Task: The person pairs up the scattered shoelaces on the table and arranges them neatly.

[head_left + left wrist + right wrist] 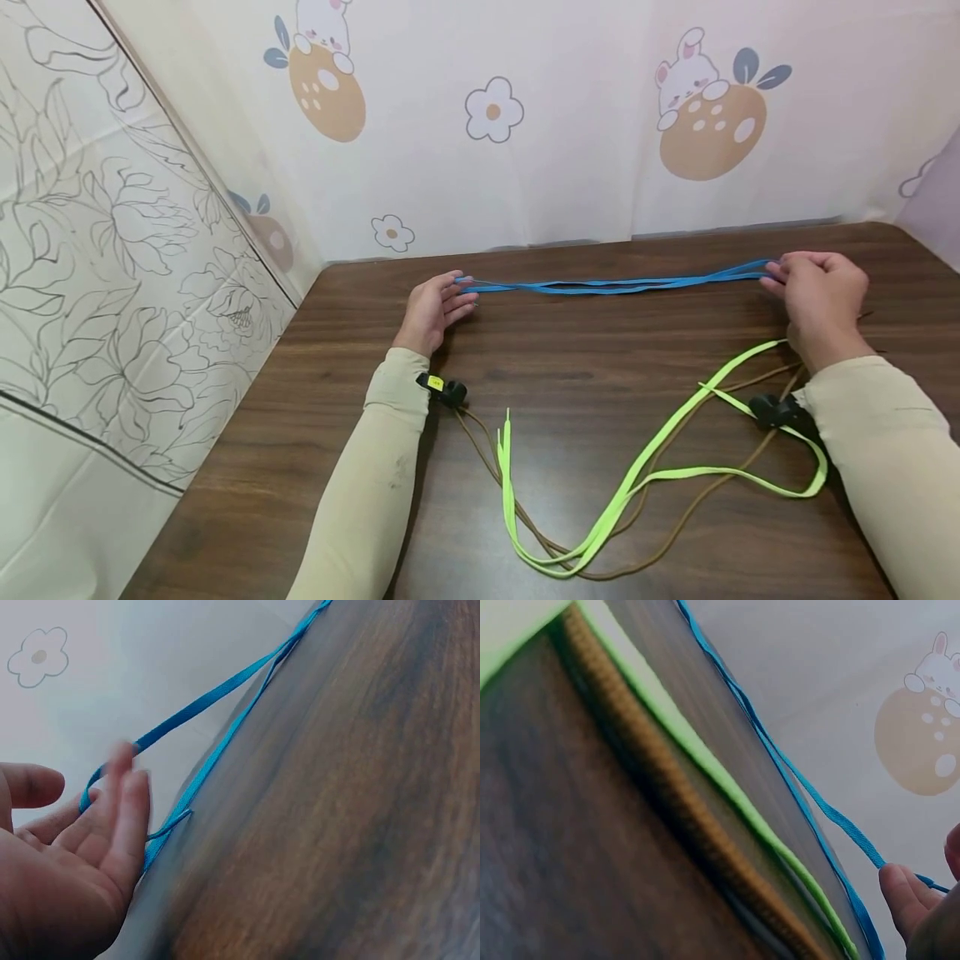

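Observation:
A flat blue shoelace stretches in several strands between the two hands, near the table's back edge. The left hand has its fingers loosely extended, the thumb apart. In the left wrist view the blue shoelace runs over these fingers, one thin tip sticking out beside them. At the other end the right hand pinches the strands at its fingertips. In the right wrist view a thin blue tip pokes out past the fingers; the rest of that hand is cut off.
On the brown wooden table, a yellow-green shoelace lies in loose curves across a brown cord, nearer the body. Small black wrist cameras sit on both sleeves. A patterned cloth hangs behind the table.

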`<state>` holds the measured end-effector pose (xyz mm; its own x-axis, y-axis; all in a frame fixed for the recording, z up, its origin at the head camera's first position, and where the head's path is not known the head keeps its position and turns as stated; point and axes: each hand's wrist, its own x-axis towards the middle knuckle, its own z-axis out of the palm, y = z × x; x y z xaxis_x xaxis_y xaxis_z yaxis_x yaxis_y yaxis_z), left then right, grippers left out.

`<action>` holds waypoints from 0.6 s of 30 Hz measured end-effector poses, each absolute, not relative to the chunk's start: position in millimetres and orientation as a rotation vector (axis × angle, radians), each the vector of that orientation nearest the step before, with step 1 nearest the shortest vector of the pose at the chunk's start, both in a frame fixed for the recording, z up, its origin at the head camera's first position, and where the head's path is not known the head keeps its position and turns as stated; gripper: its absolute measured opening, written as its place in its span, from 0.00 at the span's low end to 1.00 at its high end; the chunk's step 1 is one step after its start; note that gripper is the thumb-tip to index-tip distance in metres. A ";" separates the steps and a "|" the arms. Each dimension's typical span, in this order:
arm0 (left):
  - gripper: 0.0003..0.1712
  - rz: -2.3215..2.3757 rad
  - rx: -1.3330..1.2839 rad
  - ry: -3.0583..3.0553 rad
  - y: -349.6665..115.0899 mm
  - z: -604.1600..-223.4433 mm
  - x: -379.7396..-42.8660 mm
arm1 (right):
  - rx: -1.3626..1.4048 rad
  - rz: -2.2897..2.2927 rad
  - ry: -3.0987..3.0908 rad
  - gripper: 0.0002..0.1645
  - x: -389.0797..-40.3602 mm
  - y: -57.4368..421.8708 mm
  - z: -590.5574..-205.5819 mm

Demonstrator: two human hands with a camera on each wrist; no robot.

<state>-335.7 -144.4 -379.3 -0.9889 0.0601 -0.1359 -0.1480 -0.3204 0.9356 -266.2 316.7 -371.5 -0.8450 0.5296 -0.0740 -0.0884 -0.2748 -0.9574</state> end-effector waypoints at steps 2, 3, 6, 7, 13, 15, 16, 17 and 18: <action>0.25 2.462 -0.114 1.731 -144.8 -379.4 -335.4 | -0.548 2.158 -1.604 0.06 -266.5 316.9 -371.8; 0.26 2.466 -0.115 1.722 -145.2 -379.6 -335.4 | -0.548 2.156 -1.606 0.07 -266.5 317.0 -371.9; 0.26 2.483 -0.119 1.696 -145.7 -380.2 -336.5 | -0.553 2.138 -1.640 0.07 -266.6 317.8 -372.5; 0.27 2.491 -0.122 1.690 -145.8 -380.3 -336.9 | -0.549 2.131 -1.653 0.07 -266.7 318.1 -372.7; 0.27 2.520 -0.145 1.674 -146.7 -381.0 -339.0 | -0.527 2.124 -1.744 0.07 -269.0 319.5 -373.9; 0.27 2.506 -0.143 1.686 -148.2 -381.4 -338.9 | -0.523 2.127 -1.769 0.08 -269.7 319.9 -374.1; 0.28 2.498 -0.138 1.695 -149.0 -381.6 -338.6 | -0.522 2.122 -1.789 0.08 -270.0 320.2 -374.1; 0.28 2.489 -0.132 1.702 -149.9 -381.8 -338.2 | -0.520 2.117 -1.805 0.09 -270.3 320.4 -374.0; 0.28 2.480 -0.127 1.711 -150.8 -381.9 -337.7 | -0.523 2.112 -1.819 0.09 -270.4 320.6 -373.8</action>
<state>-337.7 -150.8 -381.9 -0.9885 0.0559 -0.1406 -0.1513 -0.3506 0.9242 -270.4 320.6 -373.8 -0.8871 0.4554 -0.0751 0.0067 -0.1499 -0.9887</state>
